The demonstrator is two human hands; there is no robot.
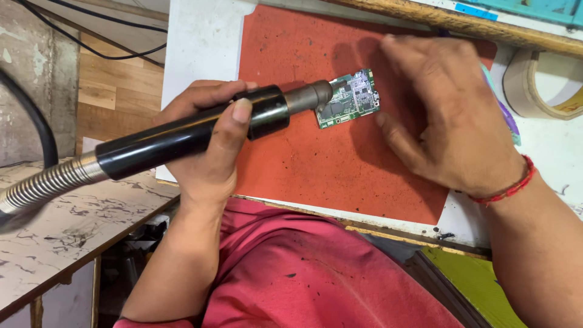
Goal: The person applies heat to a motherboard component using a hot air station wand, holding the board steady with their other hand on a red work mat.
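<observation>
My left hand [206,143] grips a black hot-air wand [200,129] with a ribbed metal hose running off to the left. Its metal nozzle [311,96] points at the left edge of a small green circuit board [352,98] lying on a red mat [316,164]. My right hand [446,115] rests on the mat just right of the board, fingers loosely spread, thumb close to the board's right edge. I cannot tell whether it touches the board. A red thread band circles the right wrist.
The mat lies on a white worktop [200,42]. A roll of tan tape [537,85] sits at the right. A marbled side surface [73,225] is at lower left, black cables [91,36] run at upper left. My red-clothed lap is below.
</observation>
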